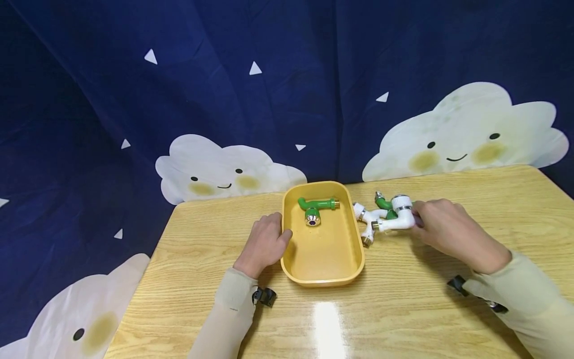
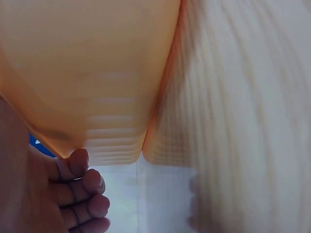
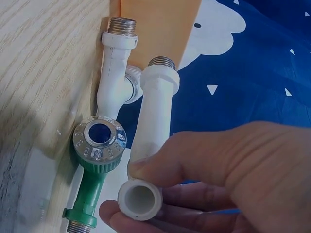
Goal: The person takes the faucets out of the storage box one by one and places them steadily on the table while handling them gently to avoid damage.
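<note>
My left hand holds the left rim of a yellow plastic tray, thumb over the rim and fingers against the outer wall; the left wrist view shows the fingers beside that wall. A green tap with a chrome-ringed knob lies inside the tray near its far end. To the right, my right hand pinches a white tap by its spout end, its brass thread pointing toward the tray. Behind the held tap lie a second white tap and another green tap.
The wooden table runs back to a dark blue curtain with white clouds and triangles. The second white tap lies close against the tray's right wall. Dark straps with small devices sit at both wrists.
</note>
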Available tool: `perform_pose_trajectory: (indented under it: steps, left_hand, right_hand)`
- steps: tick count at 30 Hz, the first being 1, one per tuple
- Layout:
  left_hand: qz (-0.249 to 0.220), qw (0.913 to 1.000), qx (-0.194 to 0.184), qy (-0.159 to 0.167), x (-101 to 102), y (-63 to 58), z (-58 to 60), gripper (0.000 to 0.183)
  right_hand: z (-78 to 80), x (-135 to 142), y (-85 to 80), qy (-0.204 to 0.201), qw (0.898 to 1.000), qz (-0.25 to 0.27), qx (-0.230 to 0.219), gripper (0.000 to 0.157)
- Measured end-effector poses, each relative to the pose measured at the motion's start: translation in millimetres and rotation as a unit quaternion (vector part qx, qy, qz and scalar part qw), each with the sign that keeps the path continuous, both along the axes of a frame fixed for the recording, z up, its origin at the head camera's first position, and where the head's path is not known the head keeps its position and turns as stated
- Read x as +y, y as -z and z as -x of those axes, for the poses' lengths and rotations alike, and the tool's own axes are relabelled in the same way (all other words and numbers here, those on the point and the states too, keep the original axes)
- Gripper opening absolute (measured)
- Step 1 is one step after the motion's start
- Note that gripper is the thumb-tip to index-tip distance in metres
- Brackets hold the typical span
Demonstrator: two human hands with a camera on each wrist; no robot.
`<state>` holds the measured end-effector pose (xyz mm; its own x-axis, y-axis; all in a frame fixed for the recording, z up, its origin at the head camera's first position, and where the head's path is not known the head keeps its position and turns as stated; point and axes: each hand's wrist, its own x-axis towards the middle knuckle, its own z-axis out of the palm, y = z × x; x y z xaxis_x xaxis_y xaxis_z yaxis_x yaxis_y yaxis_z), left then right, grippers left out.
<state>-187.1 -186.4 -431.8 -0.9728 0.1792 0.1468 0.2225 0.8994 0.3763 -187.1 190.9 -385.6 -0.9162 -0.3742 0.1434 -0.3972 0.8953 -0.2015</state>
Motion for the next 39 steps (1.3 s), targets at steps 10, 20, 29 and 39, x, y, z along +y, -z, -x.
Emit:
perform_pose_trajectory:
  steps: [10, 20, 29, 39]
  left_hand:
    - [0.000, 1.0000, -0.001, 0.001, 0.2, 0.3, 0.1, 0.016]
    - [0.002, 1.0000, -0.003, 0.001, 0.4, 0.2, -0.2, 0.016]
    - [0.009, 1.0000, 0.002, 0.001, 0.2, 0.6, 0.6, 0.016]
    - [0.003, 1.0000, -0.001, 0.000, 0.1, 0.8, 0.2, 0.017]
  right_hand:
    - [0.9, 1.7, 1.4, 0.008, 1.000, 0.000, -0.021, 0.018]
    - [1.7, 5.6, 3.1, 0.011, 0.999, -0.009, -0.033, 0.021]
    - [2.2, 6.7, 2.4, 0.015, 0.999, -0.025, -0.038, 0.023]
    - [3.6, 7.8, 1.8, 0.024, 0.997, -0.031, -0.063, 0.022]
